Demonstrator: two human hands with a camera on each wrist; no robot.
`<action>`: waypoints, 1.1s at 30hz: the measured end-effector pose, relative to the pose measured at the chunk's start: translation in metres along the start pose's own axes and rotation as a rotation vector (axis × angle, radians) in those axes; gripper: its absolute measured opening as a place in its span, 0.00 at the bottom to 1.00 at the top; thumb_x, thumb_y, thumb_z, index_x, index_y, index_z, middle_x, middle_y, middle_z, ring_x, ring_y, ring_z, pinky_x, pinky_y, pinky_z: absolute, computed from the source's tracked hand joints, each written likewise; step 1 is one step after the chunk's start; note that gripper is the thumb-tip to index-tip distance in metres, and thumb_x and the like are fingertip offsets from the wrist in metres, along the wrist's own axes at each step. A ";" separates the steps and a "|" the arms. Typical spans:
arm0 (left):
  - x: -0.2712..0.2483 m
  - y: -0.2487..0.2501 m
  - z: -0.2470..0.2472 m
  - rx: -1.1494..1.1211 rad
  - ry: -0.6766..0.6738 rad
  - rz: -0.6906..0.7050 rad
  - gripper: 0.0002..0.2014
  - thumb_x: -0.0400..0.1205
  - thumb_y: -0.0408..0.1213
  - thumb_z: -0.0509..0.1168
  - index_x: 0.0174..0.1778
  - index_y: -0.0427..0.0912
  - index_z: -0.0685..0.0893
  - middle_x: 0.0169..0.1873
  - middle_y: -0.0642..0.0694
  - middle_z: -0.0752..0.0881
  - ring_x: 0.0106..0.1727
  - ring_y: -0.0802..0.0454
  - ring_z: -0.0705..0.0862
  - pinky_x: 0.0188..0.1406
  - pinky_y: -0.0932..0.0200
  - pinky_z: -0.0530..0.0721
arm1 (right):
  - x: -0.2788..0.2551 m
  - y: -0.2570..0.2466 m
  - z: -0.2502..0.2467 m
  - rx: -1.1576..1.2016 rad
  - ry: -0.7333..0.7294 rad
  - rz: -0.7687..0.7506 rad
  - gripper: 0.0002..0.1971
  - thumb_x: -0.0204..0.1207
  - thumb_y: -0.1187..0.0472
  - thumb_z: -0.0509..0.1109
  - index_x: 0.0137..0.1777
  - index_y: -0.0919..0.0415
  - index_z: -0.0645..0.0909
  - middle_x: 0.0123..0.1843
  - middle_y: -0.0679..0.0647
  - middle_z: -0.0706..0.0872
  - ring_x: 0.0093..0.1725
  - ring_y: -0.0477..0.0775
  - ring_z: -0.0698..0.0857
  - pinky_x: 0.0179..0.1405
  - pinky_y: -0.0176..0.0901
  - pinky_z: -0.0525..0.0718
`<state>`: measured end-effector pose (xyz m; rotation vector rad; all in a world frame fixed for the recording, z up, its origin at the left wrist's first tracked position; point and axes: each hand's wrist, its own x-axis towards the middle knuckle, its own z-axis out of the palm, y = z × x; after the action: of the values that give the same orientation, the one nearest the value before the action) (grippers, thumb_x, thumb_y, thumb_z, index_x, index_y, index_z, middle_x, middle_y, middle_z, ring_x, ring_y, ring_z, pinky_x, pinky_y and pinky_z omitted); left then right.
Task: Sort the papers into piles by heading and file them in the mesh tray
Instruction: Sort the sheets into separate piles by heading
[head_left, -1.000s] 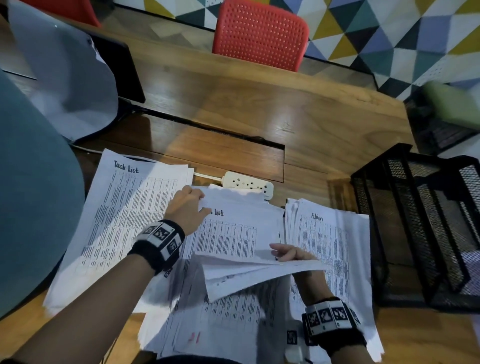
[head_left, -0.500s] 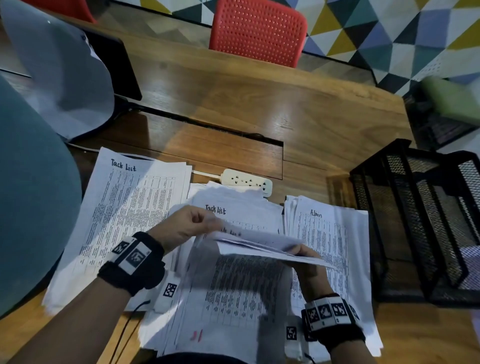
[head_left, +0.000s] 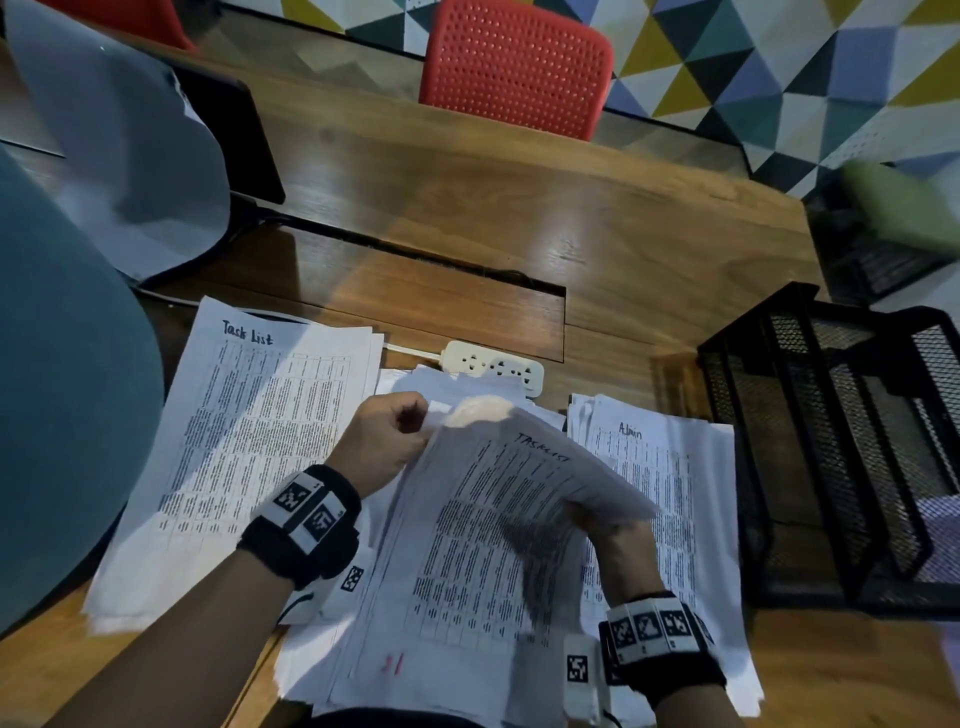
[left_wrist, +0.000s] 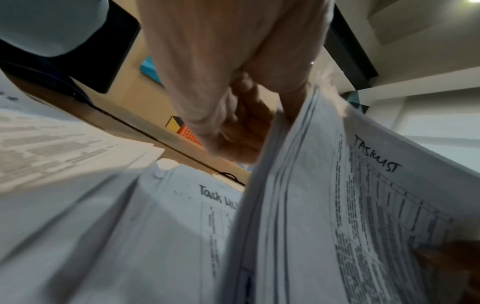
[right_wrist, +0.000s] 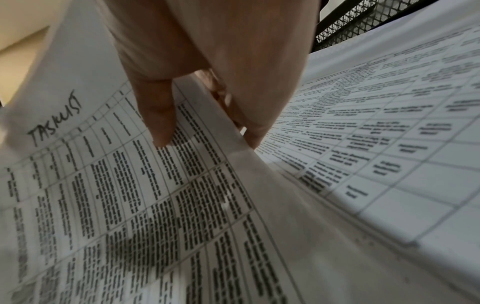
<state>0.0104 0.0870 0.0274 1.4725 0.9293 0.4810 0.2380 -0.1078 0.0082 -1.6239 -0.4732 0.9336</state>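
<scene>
A sheaf of printed sheets headed "TASKLIST" (head_left: 519, 499) is held tilted above the middle pile (head_left: 332, 654). My left hand (head_left: 410, 421) pinches its top left corner; in the left wrist view the fingers (left_wrist: 241, 127) curl at the sheaf's (left_wrist: 363, 205) edge. My right hand (head_left: 597, 519) grips its right edge, thumb (right_wrist: 161, 123) on top and the other fingers under the sheaf (right_wrist: 130, 195). A "Task List" pile (head_left: 260, 415) lies to the left and an "Admin" pile (head_left: 670, 467) to the right. The black mesh tray (head_left: 779, 415) stands at the right.
A white power strip (head_left: 493, 366) lies just behind the piles beside a slot in the wooden table (head_left: 519, 208). A red chair (head_left: 514, 67) stands across the table. A grey sheet (head_left: 119, 156) drapes over a dark screen at the back left.
My left hand left the middle pile's heading and took the sheaf's top left corner. The sheaf, earlier held low and flat by my right hand, now tilts up with its heading showing.
</scene>
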 end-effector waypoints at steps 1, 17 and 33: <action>-0.001 -0.001 -0.001 0.010 -0.051 -0.016 0.10 0.79 0.42 0.74 0.41 0.37 0.88 0.37 0.40 0.90 0.41 0.48 0.87 0.42 0.48 0.87 | 0.001 0.002 -0.002 0.025 0.016 -0.003 0.15 0.62 0.77 0.78 0.49 0.71 0.85 0.41 0.64 0.88 0.40 0.57 0.87 0.39 0.47 0.87; 0.000 -0.008 0.006 0.162 0.169 0.022 0.24 0.73 0.22 0.74 0.20 0.44 0.68 0.18 0.49 0.69 0.19 0.61 0.68 0.23 0.68 0.71 | 0.006 0.005 -0.006 0.072 0.144 -0.035 0.12 0.68 0.70 0.77 0.51 0.72 0.85 0.46 0.68 0.87 0.48 0.66 0.85 0.54 0.64 0.83; -0.002 -0.014 0.006 -0.020 -0.027 -0.147 0.10 0.81 0.34 0.71 0.57 0.47 0.83 0.29 0.49 0.75 0.26 0.59 0.74 0.23 0.70 0.73 | 0.005 0.008 -0.012 0.346 0.051 0.032 0.23 0.68 0.86 0.55 0.27 0.60 0.81 0.32 0.58 0.84 0.34 0.57 0.83 0.32 0.38 0.85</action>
<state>0.0104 0.0808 0.0135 1.3780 1.0002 0.3610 0.2486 -0.1139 -0.0004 -1.3395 -0.2344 0.9384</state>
